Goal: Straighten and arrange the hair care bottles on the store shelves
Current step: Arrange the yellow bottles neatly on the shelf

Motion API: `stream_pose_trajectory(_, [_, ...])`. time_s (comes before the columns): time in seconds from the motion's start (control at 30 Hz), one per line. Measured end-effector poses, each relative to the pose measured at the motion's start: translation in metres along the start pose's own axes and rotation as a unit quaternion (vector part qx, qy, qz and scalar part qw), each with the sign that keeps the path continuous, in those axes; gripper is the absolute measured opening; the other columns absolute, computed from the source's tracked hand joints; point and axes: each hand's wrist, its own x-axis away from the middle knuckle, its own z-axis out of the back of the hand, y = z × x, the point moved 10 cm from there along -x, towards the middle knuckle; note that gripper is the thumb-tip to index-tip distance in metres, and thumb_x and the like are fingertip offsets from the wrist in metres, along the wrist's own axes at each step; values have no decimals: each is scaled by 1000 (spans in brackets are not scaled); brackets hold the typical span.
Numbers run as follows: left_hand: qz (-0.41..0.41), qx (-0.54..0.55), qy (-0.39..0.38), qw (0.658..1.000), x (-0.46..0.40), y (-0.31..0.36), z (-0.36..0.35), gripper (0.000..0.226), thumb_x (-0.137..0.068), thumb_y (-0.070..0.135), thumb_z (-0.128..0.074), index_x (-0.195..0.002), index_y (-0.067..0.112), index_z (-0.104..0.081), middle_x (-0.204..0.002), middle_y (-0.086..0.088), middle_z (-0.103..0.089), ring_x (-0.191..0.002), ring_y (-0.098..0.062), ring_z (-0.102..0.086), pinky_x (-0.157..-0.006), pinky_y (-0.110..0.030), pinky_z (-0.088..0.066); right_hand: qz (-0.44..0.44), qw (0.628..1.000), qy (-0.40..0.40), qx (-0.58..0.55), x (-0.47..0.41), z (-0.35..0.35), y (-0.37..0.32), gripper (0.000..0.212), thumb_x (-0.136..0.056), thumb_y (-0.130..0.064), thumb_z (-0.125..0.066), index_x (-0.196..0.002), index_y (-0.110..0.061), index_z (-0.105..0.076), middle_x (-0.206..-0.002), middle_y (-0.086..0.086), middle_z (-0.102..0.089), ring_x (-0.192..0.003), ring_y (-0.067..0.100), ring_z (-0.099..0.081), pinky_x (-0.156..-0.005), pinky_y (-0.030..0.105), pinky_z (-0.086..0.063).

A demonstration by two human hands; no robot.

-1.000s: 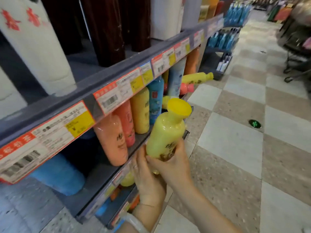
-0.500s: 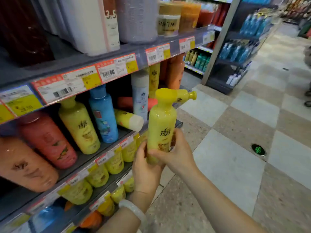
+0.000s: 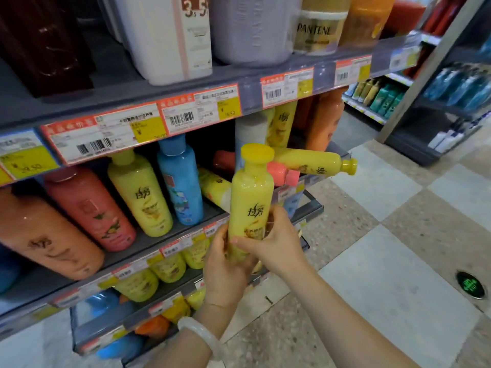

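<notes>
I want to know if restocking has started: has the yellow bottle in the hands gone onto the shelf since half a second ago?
No. The held yellow bottle stays upright in front of the shelf edge, just right of the blue bottle, gripped by the left hand and right hand.

Glossy plastic yellow bottle (image 3: 252, 200), matt grey shelf (image 3: 127, 100), speckled stone floor (image 3: 345, 216)

We can read "PANTENE" in dark letters on the gold-and-white jar (image 3: 317, 30) standing on the top shelf. On the tall white bottle (image 3: 170, 38) to its left, a brown patch shows "3,5" in white. One yellow price tag (image 3: 229, 108) on the shelf rail reads "16.90"; the tag at the far left (image 3: 28, 162) seems to end in ".50". The held yellow bottle (image 3: 251, 197) carries dark Chinese characters we cannot make out.
</notes>
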Motion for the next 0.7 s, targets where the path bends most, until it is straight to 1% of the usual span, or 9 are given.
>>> stream_pose_trajectory(0.1, [-3, 3, -13, 1000, -14, 5, -7, 57, -63, 23, -79, -100, 54, -49, -104, 21, -61, -100, -1, -58, -81, -27, -49, -8, 1000, -5, -3, -15, 1, 1, 66, -53, -39, -84, -103, -29, -42, -100, -11, -59, -98, 12, -59, -84, 41, -51])
stream_pose_trajectory(0.23, [-23, -6, -38, 999, -32, 11, -32, 66, -58, 39, -75, -120, 43, -50, -117, 12, -61, -110, -6, -56, -91, -39, -50, -4, 1000, 9, -4, -35, 19, 7, 65, -52, -39, -84, -101, -30, -42, -99, -11, -60, -95, 12, -59, -83, 42, -51])
stream_pose_trajectory(0.3, [-25, 1, -38, 999, -40, 13, -48, 71, -56, 45, -74, -122, 44, -47, -121, 8, -59, -112, -9, -56, -92, -41, -51, 1, 1000, 14, -7, -45, 31, 10, 64, -53, -38, -85, -101, -30, -42, -97, -14, -58, -94, 12, -59, -81, 40, -51])
stream_pose_trajectory(0.4, [-16, 13, -33, 999, -50, 16, -71, 61, -53, 44, -75, -106, 55, -46, -110, 14, -63, -100, 1, -60, -82, -27, -53, 17, 999, -15, -35, -59, 47, 17, 64, -57, -32, -85, -106, -27, -45, -98, -17, -57, -95, 8, -59, -81, 33, -51])
stream_pose_trajectory(0.47, [-13, 20, -21, 1000, -55, 19, -85, 58, -58, 33, -82, -103, 45, -47, -102, 14, -64, -90, 6, -62, -73, -22, -53, 21, 992, -69, -107, -70, 58, 27, 55, -61, -31, -84, -106, -24, -52, -102, -11, -63, -98, 9, -61, -83, 31, -52])
stream_pose_trajectory(0.53, [-6, 25, -2, 1000, -62, 21, -98, 60, -61, 22, -85, -106, 33, -47, -98, 14, -63, -84, 9, -61, -69, -19, -53, -14, 975, -88, -204, -86, 76, 45, 46, -63, -40, -77, -100, -18, -60, -104, 2, -68, -98, 19, -63, -86, 38, -54])
stream_pose_trajectory(0.6, [8, 32, 15, 999, -68, 21, -114, 64, -63, 15, -85, -111, 28, -45, -99, 16, -62, -85, 13, -60, -74, -21, -54, -79, 961, -59, -260, -106, 96, 73, 38, -70, -44, -67, -95, -14, -61, -100, 11, -65, -94, 23, -63, -86, 41, -54])
stream_pose_trajectory(0.67, [15, 20, 42, 999, -74, 20, -127, 63, -63, 16, -84, -108, 33, -44, -99, 18, -61, -85, 15, -59, -77, -27, -53, -143, 953, -22, -267, -127, 111, 103, 36, -81, -37, -64, -102, -8, -59, -97, 13, -60, -95, 28, -63, -85, 40, -52])
stream_pose_trajectory(0.7, [17, 15, 54, 998, -76, 22, -132, 62, -62, 17, -85, -104, 37, -44, -97, 19, -61, -84, 16, -59, -77, -28, -52, -171, 946, -22, -273, -136, 113, 115, 44, -83, -35, -64, -112, -2, -55, -97, 13, -58, -99, 31, -62, -85, 41, -52])
